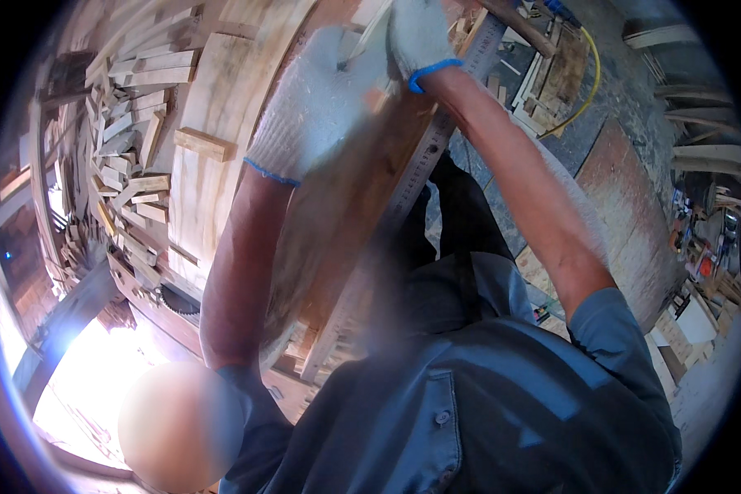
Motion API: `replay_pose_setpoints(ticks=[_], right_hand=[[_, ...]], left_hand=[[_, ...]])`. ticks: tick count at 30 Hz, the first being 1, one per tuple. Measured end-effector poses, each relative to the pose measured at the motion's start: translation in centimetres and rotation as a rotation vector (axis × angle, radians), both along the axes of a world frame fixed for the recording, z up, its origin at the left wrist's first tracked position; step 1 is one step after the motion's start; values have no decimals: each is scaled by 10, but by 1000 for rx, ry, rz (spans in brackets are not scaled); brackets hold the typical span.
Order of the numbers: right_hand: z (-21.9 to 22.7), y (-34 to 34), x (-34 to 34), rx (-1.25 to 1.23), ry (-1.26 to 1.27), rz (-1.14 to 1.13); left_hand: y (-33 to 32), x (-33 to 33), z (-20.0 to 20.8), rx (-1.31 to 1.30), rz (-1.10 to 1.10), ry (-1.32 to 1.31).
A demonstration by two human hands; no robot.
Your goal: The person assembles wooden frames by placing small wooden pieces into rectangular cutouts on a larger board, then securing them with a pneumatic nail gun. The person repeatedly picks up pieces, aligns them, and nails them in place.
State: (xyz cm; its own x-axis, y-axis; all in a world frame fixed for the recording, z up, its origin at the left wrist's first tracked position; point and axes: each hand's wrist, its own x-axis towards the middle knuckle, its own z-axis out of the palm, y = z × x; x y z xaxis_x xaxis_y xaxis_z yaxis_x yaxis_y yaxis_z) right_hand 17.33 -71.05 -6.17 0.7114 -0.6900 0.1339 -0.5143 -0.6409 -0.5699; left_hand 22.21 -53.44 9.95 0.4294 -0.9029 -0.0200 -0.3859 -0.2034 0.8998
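My left hand [317,95], in a white knit glove with a blue cuff, is over the wooden work surface [337,214]. Blur smears its fingers. My right hand [420,37] wears a matching glove and reaches the top edge of the picture, where its fingertips are partly cut off. Between the two hands shows a pale, narrow piece [374,33], probably wood; how it is gripped cannot be made out. A graduated metal rule [420,160] runs along the edge of the work surface, below my right wrist.
On the left, a wide pale board [222,99] carries a small wooden block [204,144]. Beyond it lie several piled offcuts [136,181]. A toothed circular saw blade [179,301] shows near my left forearm. A yellow hose [591,82] curves over the floor at right.
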Motion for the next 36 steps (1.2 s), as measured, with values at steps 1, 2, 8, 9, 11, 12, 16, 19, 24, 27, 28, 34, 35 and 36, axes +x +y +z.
replay_pose_setpoints(ticks=[1, 2, 8, 9, 11, 12, 16, 19, 24, 27, 28, 34, 35, 36], right_hand=[[2, 3, -1, -11, 137, 30], [7, 3, -1, -28, 273, 61], [98, 4, -6, 595, -275, -92], [101, 1, -7, 536, -285, -67], [115, 6, -18, 449, -246, 17], [133, 9, -28, 416, -205, 80], [193, 0, -64, 251, -116, 338], [182, -3, -101, 157, -180, 352], [156, -6, -123, 309, 49, 224], [147, -1, -129, 201, 96, 180], [144, 1, -131, 147, 149, 180], [119, 2, -131, -150, 291, 233], [117, 2, -130, -184, 291, 236], [116, 3, -130, -218, 291, 242]], left_hand=[[4, 6, -11, -4, -14, -23], [3, 11, -12, -36, -54, -106], [4, 32, 12, 9, -272, -283], [0, 31, 20, 70, -222, -129], [0, 21, 50, 220, 84, 456], [3, 23, 59, 245, 44, 481], [16, 51, 48, 209, -104, 629], [2, 40, 3, 109, -204, 714], [-22, 25, -33, 239, -279, 940], [-28, 29, -50, 250, -302, 972], [-30, 29, -57, 241, -302, 994], [-38, 24, -95, 274, -261, 1149], [-39, 24, -99, 287, -257, 1177], [-39, 23, -106, 285, -258, 1173]])
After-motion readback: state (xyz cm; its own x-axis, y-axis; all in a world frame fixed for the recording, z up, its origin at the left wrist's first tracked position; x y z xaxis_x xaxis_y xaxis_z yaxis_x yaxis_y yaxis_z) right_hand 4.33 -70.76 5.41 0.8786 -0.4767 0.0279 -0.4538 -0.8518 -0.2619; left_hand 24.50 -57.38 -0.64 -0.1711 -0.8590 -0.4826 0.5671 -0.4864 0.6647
